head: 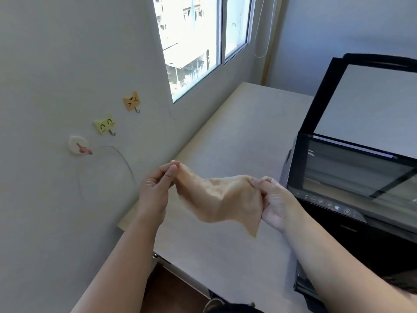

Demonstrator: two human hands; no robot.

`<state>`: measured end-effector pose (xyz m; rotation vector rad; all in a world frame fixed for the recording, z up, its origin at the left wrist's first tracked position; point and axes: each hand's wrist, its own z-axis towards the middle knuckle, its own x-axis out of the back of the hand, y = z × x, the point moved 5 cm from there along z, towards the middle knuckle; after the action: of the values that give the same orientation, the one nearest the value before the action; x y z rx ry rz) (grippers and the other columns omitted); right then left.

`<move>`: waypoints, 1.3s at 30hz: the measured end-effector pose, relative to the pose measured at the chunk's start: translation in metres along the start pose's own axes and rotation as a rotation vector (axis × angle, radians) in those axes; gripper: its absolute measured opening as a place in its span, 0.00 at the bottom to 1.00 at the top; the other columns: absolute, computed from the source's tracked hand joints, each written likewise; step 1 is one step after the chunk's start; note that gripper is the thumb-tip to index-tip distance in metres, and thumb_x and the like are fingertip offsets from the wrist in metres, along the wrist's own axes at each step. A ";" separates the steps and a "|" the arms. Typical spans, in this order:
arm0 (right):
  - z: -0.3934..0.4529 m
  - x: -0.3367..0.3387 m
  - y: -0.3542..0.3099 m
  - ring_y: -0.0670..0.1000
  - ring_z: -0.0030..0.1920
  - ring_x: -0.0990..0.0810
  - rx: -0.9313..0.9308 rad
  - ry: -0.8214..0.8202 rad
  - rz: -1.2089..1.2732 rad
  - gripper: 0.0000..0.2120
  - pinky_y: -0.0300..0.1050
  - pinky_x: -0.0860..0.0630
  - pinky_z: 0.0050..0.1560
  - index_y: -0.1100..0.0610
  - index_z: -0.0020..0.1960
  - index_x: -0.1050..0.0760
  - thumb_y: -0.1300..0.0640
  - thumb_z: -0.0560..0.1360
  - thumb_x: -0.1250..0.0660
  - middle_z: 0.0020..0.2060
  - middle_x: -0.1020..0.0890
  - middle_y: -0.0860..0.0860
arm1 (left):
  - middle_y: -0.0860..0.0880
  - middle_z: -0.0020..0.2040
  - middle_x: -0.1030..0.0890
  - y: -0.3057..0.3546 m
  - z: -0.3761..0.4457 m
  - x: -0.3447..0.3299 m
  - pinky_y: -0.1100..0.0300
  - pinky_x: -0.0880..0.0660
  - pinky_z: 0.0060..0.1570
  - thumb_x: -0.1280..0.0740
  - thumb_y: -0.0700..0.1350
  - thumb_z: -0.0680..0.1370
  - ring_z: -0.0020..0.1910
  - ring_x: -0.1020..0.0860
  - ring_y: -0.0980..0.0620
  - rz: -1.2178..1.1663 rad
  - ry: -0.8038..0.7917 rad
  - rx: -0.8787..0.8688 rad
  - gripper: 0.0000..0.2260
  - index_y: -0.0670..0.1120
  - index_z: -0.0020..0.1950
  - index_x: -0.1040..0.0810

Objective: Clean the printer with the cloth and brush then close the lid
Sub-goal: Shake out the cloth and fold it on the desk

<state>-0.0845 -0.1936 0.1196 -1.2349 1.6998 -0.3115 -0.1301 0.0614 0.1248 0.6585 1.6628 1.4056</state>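
Both hands are raised above the bench, holding a tan cloth stretched between them in the air. The left hand pinches one upper corner of the cloth between thumb and fingertips, fingers closed tight on the fabric. The right hand grips the opposite edge, fingers curled round a bunched fold. The cloth sags in the middle and a loose corner hangs down below the right hand, clear of the bench surface. Its edges are blurred.

The printer, black, stands on the right side of the bench, just beside the right hand but not touching it. Its lid is raised and leans back, showing a pale underside. The scanner glass below lies exposed and reflects the room. A row of small buttons runs along the front edge of the printer; their markings are too small to read.

The bench top is pale and meets the wall on the left. On that wall hang an orange cat-shaped hook, a green cat-shaped hook below it, and a round white fitting with a thin wire looping from it. A window sits at the far end of the bench, with buildings visible outside.

No brush can be made out in this view.
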 end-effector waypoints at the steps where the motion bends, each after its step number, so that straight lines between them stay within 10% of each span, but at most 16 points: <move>1: 0.006 0.001 -0.003 0.50 0.30 0.21 0.028 0.045 -0.005 0.13 0.47 0.24 0.33 0.53 0.42 0.32 0.65 0.70 0.29 0.30 0.21 0.51 | 0.51 0.44 0.15 0.001 0.006 0.007 0.56 0.23 0.56 0.34 0.38 0.78 0.49 0.19 0.52 0.007 0.011 0.005 0.07 0.46 0.48 0.16; 18: 0.047 0.007 -0.034 0.52 0.38 0.21 0.159 0.088 -0.112 0.21 0.44 0.23 0.42 0.54 0.62 0.26 0.68 0.71 0.31 0.40 0.19 0.57 | 0.43 0.41 0.17 0.025 0.071 0.008 0.59 0.23 0.45 0.22 0.43 0.63 0.41 0.21 0.49 0.436 -0.300 0.179 0.11 0.44 0.43 0.16; 30: 0.057 0.018 -0.047 0.47 0.31 0.29 0.151 0.245 -0.593 0.08 0.38 0.36 0.29 0.56 0.41 0.21 0.68 0.67 0.26 0.32 0.22 0.52 | 0.48 0.36 0.17 0.017 0.103 0.002 0.56 0.25 0.44 0.22 0.49 0.67 0.36 0.21 0.52 0.784 -0.336 -0.008 0.06 0.52 0.41 0.15; 35: 0.059 0.021 -0.048 0.50 0.36 0.22 0.067 0.156 -0.391 0.11 0.40 0.27 0.36 0.57 0.47 0.23 0.69 0.70 0.29 0.38 0.19 0.53 | 0.47 0.36 0.19 0.026 0.107 -0.007 0.68 0.29 0.31 0.24 0.45 0.71 0.28 0.25 0.62 0.722 -0.351 -0.032 0.05 0.49 0.46 0.15; 39: 0.060 0.023 -0.050 0.51 0.36 0.21 0.052 0.096 -0.316 0.15 0.37 0.25 0.33 0.58 0.52 0.24 0.72 0.70 0.32 0.41 0.19 0.56 | 0.41 0.40 0.19 0.029 0.112 -0.008 0.68 0.24 0.35 0.25 0.40 0.70 0.39 0.24 0.51 0.485 -0.356 0.021 0.06 0.45 0.46 0.16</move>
<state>-0.0067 -0.2163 0.1111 -1.4701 1.5630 -0.6097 -0.0343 0.1197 0.1529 1.3076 1.2838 1.4875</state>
